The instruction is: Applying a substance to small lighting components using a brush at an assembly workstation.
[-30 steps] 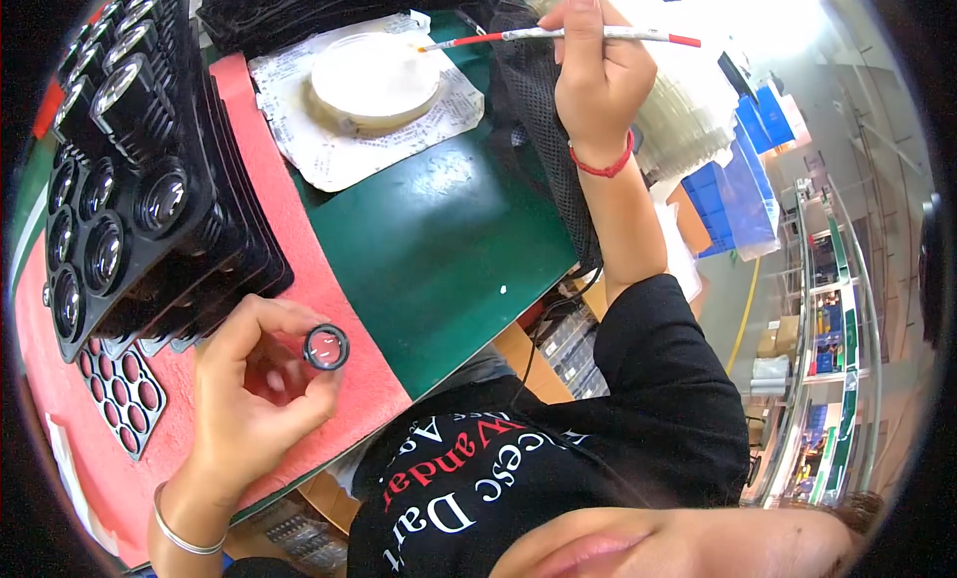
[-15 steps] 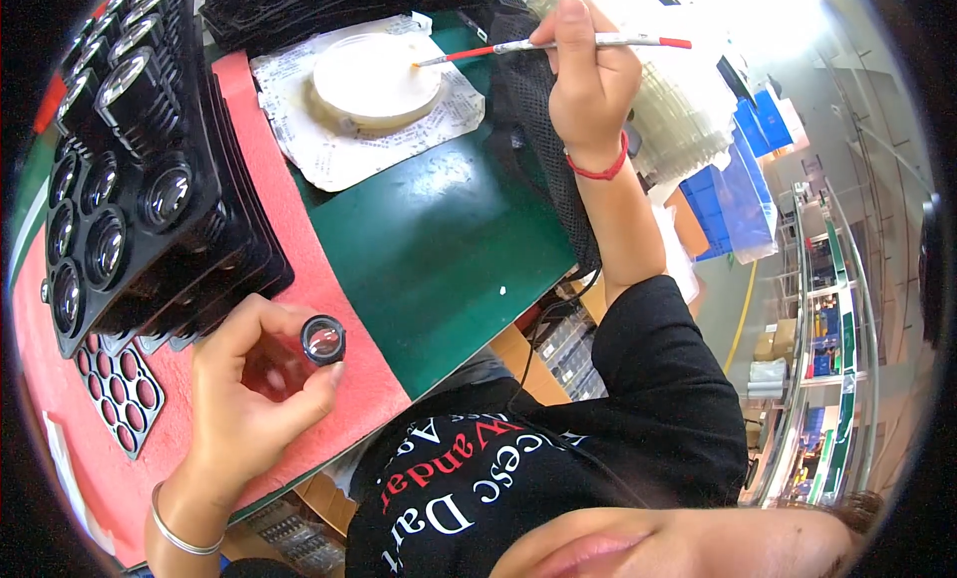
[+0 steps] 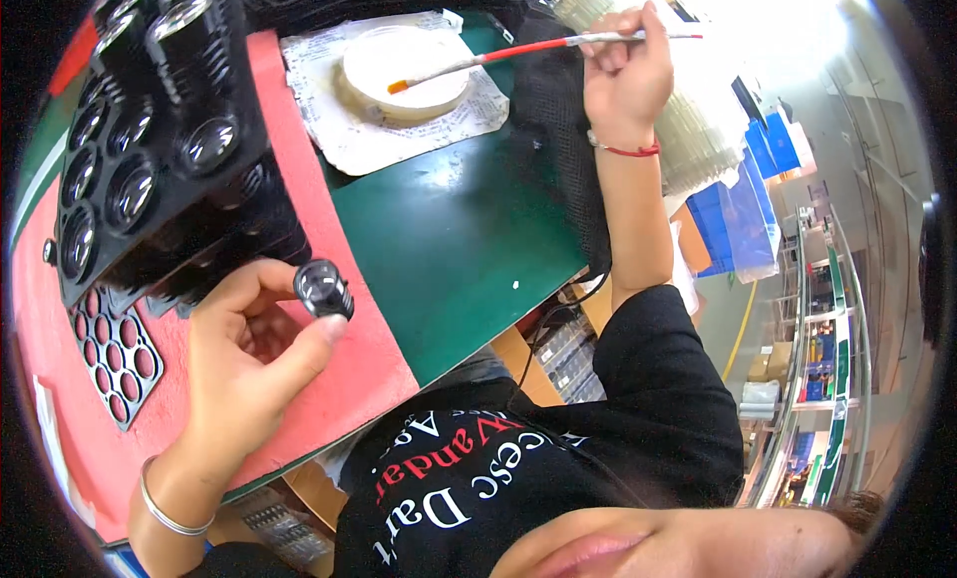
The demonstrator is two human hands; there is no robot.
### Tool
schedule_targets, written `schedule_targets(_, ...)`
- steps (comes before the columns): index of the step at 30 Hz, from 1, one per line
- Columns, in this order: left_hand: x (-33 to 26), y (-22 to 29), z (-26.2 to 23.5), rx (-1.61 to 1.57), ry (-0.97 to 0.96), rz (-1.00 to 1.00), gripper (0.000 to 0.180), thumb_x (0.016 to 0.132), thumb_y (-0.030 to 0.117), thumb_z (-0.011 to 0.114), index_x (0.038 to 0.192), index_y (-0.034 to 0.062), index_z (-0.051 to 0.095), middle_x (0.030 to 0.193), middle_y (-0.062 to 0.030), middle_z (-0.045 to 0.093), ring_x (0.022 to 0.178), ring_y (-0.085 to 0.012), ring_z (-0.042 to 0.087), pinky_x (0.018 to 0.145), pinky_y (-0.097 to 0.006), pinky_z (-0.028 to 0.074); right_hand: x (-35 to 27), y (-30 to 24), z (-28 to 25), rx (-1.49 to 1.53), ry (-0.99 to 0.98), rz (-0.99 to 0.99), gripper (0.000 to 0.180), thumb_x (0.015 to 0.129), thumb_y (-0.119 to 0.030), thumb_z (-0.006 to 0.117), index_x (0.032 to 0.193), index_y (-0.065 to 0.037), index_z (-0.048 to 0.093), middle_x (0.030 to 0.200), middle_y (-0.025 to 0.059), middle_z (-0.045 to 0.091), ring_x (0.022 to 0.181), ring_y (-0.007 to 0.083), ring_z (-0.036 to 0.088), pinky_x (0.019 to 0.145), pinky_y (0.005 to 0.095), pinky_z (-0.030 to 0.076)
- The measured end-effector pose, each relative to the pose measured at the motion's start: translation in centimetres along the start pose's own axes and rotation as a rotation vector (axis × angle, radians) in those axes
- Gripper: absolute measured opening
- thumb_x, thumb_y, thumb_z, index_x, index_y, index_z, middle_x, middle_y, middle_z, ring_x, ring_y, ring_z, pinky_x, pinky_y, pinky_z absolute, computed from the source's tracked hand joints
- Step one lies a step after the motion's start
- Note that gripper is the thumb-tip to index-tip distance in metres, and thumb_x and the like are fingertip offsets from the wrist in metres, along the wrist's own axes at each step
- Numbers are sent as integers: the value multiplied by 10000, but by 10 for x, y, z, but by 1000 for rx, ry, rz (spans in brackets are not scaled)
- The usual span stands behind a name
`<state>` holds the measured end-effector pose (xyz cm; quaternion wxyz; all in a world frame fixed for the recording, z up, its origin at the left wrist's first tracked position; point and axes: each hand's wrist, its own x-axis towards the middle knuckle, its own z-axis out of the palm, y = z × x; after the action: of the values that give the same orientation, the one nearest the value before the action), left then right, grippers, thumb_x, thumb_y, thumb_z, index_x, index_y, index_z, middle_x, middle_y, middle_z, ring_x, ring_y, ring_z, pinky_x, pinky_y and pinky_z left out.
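Between the thumb and fingers of my left hand (image 3: 249,354) is a small black lens barrel (image 3: 324,289), its glass end tilted up. My right hand (image 3: 630,75) grips a thin paintbrush (image 3: 528,50) with a red and whitish handle. The brush's orange tip lies over the round white dish (image 3: 411,70); whether it touches the surface I cannot tell. Under the dish is a sheet of printed paper (image 3: 369,154). Just left of my left hand, black trays (image 3: 150,229) are stacked, and the top one holds several lens barrels (image 3: 211,142).
A pink mat (image 3: 369,344) runs along the left of the green tabletop (image 3: 459,239). On it lies a flat plate with round holes (image 3: 118,359). Beyond my right forearm are stacked clear trays (image 3: 698,130) and blue bins (image 3: 720,219). Shelving (image 3: 822,359) stands farther right.
The lens barrel in my left hand has risen and tipped, showing more of its side. My right hand has moved right, and the brush tip has come down and left across the dish.
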<state>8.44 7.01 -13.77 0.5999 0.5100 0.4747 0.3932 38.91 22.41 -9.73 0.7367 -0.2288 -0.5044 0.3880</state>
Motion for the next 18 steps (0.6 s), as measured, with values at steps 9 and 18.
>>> schedule_targets(9, -5, 1, -1, -230, -10, -10, 189, 800, 147, 667, 789, 34, 517, 745, 7, 554, 619, -24, 475, 525, -182, 411, -6, -4, 2, 440, -654, 327, 382, 949, -368, 343, 830, -71, 552, 559, 18, 434, 528, 126, 351, 567, 287, 285)
schedule_targets(18, -5, 2, -3, -208, -2, -27, 234, 790, 183, 689, 778, 47, 499, 714, 12, 537, 575, -27, 474, 524, -172, 397, -19, -6, 7, 207, -806, 208, 346, 947, -363, 364, 844, -88, 547, 562, 14, 436, 534, 112, 365, 549, 266, 280)
